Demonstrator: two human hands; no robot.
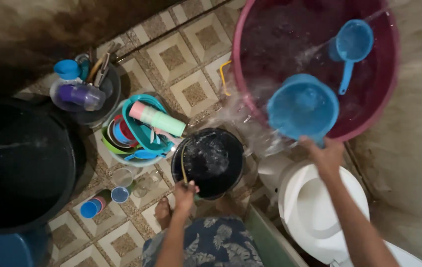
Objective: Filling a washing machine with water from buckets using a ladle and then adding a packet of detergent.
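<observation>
Blue plastic scoop (pixel 303 107) at centre right is tilted, spilling water, its rim grasped by the outstretched right hand (pixel 325 152). Left hand (pixel 185 190), lower centre, clenches the black bucket (pixel 208 161) rim.

The floor (pixel 174 57) is tiled in cream squares, each with a brown patterned centre and brown grout lines; it is wet. A dark, stained wall (pixel 48 24) runs along the upper left edge of the floor. A rough grey-brown wall (pixel 418 148) borders the right edge. A white toilet (pixel 315 207) stands at the lower right corner of the floor. Light is dim and uneven, darkest at left.
</observation>
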